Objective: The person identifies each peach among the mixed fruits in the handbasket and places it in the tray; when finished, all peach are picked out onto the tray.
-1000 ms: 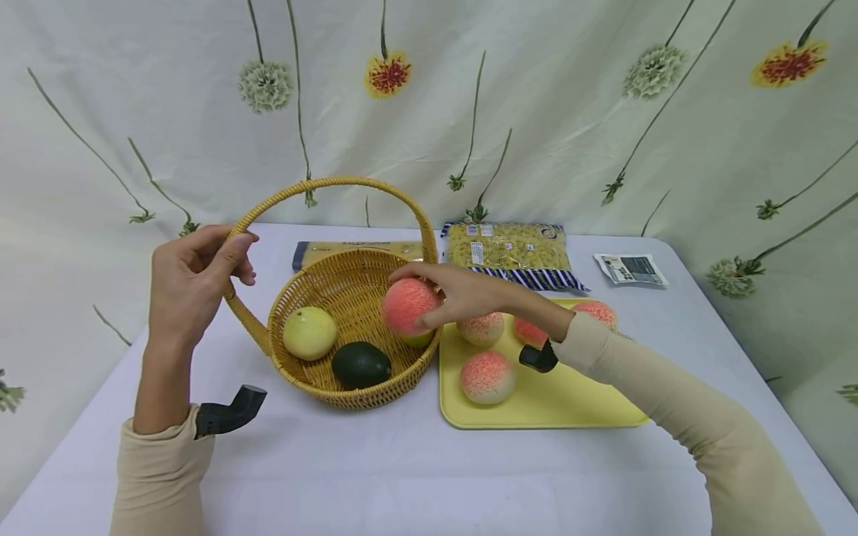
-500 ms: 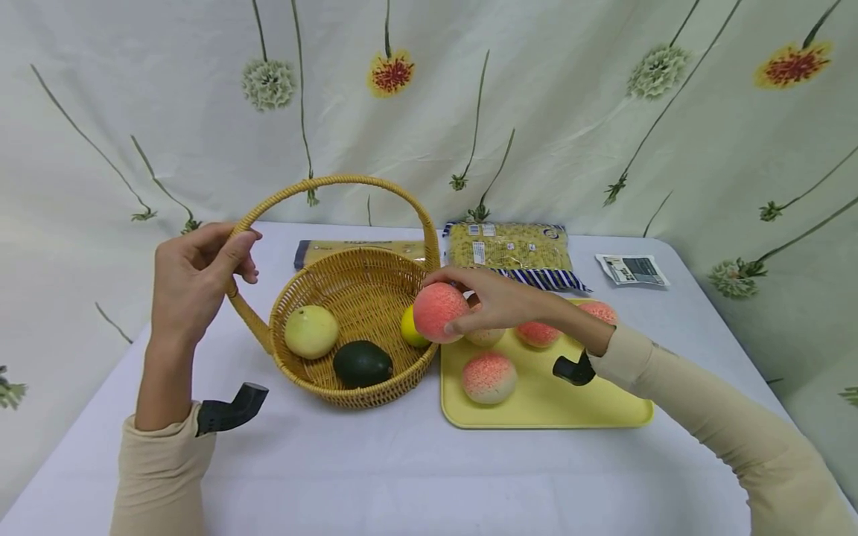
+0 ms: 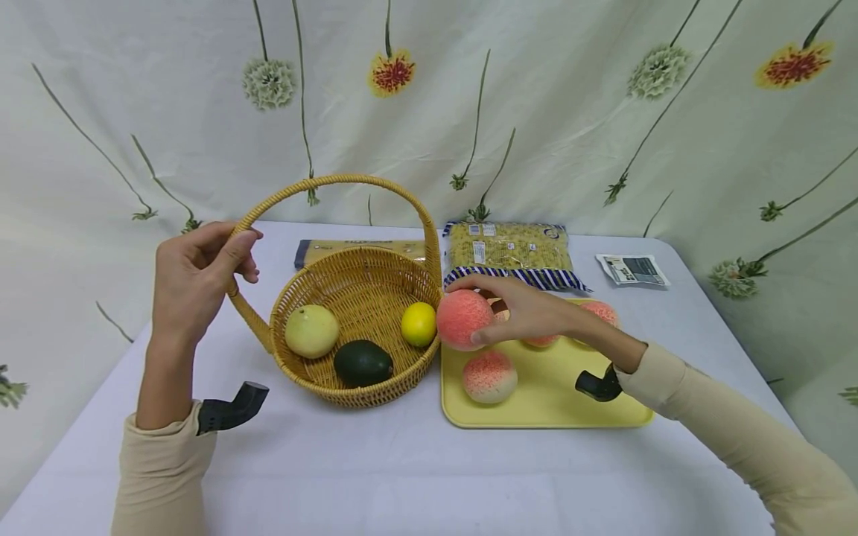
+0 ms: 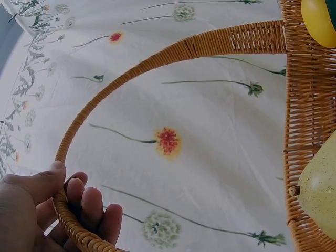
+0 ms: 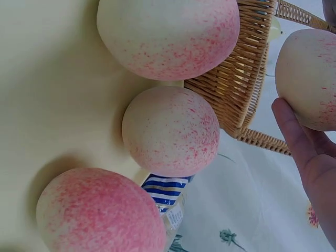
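My left hand (image 3: 191, 279) grips the handle (image 3: 348, 179) of a round wicker basket (image 3: 369, 294) on its left side. Inside the basket lie a pale yellow-green pear (image 3: 312, 332), a dark green avocado (image 3: 363, 364) and a yellow lemon (image 3: 418, 324). At the basket's right rim, my right hand (image 3: 526, 309) holds a pink peach (image 3: 462, 320) in the air between thumb and fingers. Below it is a yellow tray (image 3: 570, 398) with several more peaches, one (image 3: 490, 377) near its left front. In the right wrist view the held peach (image 5: 310, 79) shows its pale side.
A bag of pasta (image 3: 509, 249) with a striped edge lies behind the tray. A long flat package (image 3: 328, 249) lies behind the basket, partly hidden. A small white packet (image 3: 631, 270) is at the back right. Floral cloth hangs behind the table.
My right hand has moved right with the peach, from above the basket's inside to the tray's left edge, uncovering the lemon. My left hand stays on the handle.
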Action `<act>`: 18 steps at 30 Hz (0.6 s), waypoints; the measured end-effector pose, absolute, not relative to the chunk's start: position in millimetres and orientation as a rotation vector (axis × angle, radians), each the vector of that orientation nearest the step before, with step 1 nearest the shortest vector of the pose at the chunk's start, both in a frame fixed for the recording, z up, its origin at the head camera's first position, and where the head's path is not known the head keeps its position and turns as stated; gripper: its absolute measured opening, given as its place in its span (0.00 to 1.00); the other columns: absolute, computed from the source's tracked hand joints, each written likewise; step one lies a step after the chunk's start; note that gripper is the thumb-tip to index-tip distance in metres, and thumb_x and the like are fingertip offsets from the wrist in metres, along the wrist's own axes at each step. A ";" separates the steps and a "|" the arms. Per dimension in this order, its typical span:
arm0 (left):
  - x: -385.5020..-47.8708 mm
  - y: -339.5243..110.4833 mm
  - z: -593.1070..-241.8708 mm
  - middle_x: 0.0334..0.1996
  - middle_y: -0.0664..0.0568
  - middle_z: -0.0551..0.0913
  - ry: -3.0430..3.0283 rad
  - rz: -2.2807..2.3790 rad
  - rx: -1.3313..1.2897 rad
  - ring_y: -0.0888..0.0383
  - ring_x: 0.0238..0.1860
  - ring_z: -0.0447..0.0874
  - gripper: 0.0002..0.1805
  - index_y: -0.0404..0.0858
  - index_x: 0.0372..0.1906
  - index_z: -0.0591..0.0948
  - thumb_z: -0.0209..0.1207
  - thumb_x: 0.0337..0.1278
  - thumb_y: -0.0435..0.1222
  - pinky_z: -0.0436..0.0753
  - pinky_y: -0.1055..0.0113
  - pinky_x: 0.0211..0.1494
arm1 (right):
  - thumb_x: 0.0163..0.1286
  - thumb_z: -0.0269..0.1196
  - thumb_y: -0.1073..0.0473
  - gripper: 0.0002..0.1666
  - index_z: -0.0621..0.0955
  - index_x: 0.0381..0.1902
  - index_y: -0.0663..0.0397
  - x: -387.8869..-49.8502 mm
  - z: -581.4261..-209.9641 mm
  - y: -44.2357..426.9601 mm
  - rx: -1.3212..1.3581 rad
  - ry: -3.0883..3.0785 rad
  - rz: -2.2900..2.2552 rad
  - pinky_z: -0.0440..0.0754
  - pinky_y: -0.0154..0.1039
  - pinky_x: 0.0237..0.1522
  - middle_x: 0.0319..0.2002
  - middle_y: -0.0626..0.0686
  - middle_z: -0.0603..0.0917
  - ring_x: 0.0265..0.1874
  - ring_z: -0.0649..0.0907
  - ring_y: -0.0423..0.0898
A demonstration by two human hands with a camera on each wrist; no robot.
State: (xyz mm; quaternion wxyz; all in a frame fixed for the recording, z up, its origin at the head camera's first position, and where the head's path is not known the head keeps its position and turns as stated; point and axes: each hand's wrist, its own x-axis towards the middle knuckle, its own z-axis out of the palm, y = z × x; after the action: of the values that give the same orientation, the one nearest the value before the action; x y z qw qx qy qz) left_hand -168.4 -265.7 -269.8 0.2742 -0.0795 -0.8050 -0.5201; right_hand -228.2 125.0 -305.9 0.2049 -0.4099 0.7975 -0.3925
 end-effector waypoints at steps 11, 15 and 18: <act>-169.5 -266.2 -271.2 0.19 0.54 0.79 -2.173 -1.385 -0.218 0.63 0.18 0.78 0.10 0.31 0.44 0.83 0.60 0.62 0.34 0.73 0.76 0.19 | 0.60 0.67 0.58 0.37 0.67 0.66 0.44 -224.7 -306.2 152.3 -1.056 2.226 -1.132 0.79 0.48 0.53 0.60 0.50 0.73 0.53 0.78 0.49; -169.6 -266.2 -271.2 0.19 0.54 0.79 -2.166 -1.395 -0.219 0.63 0.18 0.78 0.10 0.32 0.43 0.83 0.60 0.62 0.34 0.72 0.76 0.19 | 0.60 0.66 0.59 0.36 0.67 0.66 0.45 -222.2 -312.1 161.9 -1.011 2.188 -1.175 0.79 0.47 0.54 0.62 0.51 0.72 0.53 0.79 0.50; -169.6 -266.3 -270.9 0.19 0.54 0.79 -2.165 -1.394 -0.218 0.63 0.18 0.78 0.10 0.32 0.43 0.83 0.60 0.62 0.34 0.73 0.76 0.19 | 0.60 0.66 0.59 0.36 0.67 0.65 0.44 -220.8 -317.0 168.2 -1.002 2.169 -1.203 0.78 0.47 0.54 0.61 0.51 0.73 0.53 0.79 0.50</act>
State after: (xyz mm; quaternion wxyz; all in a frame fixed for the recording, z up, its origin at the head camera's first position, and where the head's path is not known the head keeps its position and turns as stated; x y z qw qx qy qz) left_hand -169.6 -266.3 -270.9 0.2752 -0.0812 -0.8056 -0.5185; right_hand -220.8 168.2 -317.0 0.2311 -0.3642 0.7890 -0.4375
